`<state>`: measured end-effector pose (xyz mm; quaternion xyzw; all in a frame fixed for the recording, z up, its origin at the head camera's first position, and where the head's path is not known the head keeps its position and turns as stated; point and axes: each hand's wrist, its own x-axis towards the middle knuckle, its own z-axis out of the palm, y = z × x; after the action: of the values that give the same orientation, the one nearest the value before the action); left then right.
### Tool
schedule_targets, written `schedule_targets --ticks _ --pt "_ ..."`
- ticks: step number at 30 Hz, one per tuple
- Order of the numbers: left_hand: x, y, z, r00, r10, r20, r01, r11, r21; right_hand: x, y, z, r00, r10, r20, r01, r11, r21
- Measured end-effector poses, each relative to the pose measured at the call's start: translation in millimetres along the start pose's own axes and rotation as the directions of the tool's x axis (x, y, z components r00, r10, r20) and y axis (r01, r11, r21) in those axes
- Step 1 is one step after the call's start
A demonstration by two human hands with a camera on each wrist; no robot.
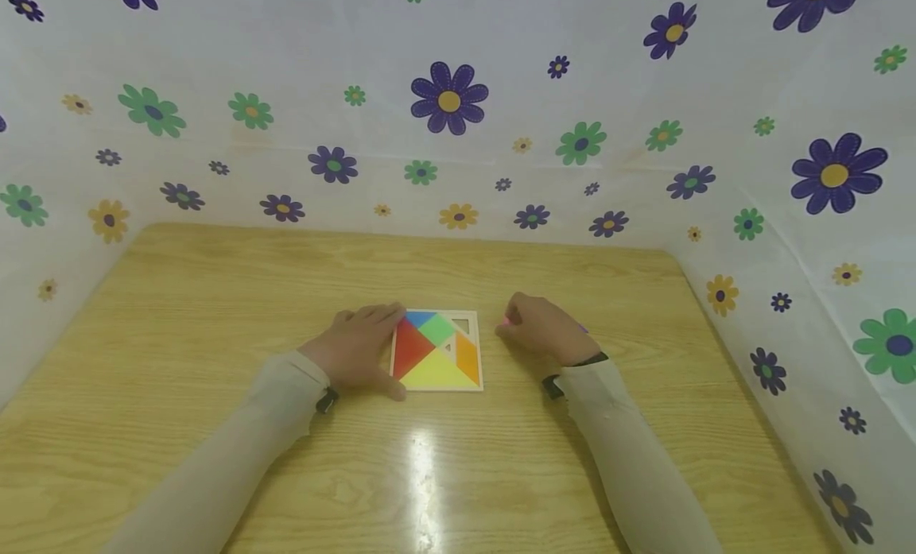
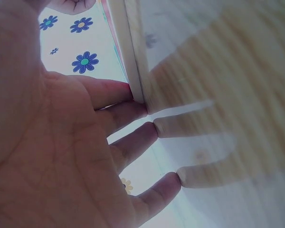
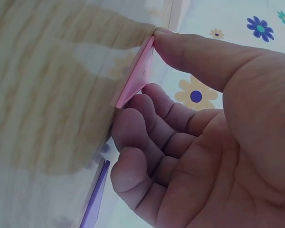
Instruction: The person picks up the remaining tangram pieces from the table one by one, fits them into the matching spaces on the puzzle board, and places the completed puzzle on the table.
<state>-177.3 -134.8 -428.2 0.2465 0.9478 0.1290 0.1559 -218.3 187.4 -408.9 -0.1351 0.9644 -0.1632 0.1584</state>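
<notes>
A square wooden tangram tray point(image 1: 436, 390) lies flat on the table. In it sit a red triangle point(image 1: 409, 349), a yellow triangle point(image 1: 440, 373), an orange parallelogram point(image 1: 467, 358), a green square point(image 1: 436, 328) and a blue triangle point(image 1: 419, 318). Two recesses show bare wood, at the upper right and near the middle. My left hand point(image 1: 354, 351) rests along the tray's left edge, fingers fairly straight, fingertips on the tabletop. Right of the tray, my right hand point(image 1: 547, 329) holds a pink triangle point(image 3: 137, 78) between thumb and fingers, at the table surface.
A purple tangram piece point(image 3: 96, 194) lies on the table just beyond my right hand, mostly hidden by it in the head view. The wooden table point(image 1: 286, 459) is bounded at the back and sides by a white flower-patterned sheet point(image 1: 386, 133).
</notes>
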Motion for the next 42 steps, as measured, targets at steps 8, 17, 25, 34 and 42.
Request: schedule_targets --ticks 8,17,25,34,42 --pt "-0.7 -0.4 -1.1 1.0 0.016 -0.008 -0.016 1.0 -0.004 -0.1 0.1 -0.7 1.0 -0.004 0.011 0.004 1.0 0.005" --pt "-1.2 -0.6 -2.2 1.0 0.017 0.0 -0.017 1.0 -0.009 -0.8 -1.4 -0.2 0.999 0.03 0.027 -0.031 0.999 0.009" --pt "0.9 -2.4 0.0 1.0 0.014 0.0 -0.014 1.0 -0.015 -0.8 -2.2 -0.1 0.999 0.034 0.041 -0.036 0.999 0.033" --pt "0.9 -2.7 1.5 1.0 0.012 0.005 -0.012 1.0 -0.007 -1.3 -5.2 -1.5 0.996 0.037 0.078 -0.043 0.996 0.073" --pt "-4.2 3.3 -5.1 1.0 0.017 -0.003 -0.017 0.999 -0.033 -0.1 -3.9 0.0 0.997 0.002 0.074 -0.005 0.999 0.047"
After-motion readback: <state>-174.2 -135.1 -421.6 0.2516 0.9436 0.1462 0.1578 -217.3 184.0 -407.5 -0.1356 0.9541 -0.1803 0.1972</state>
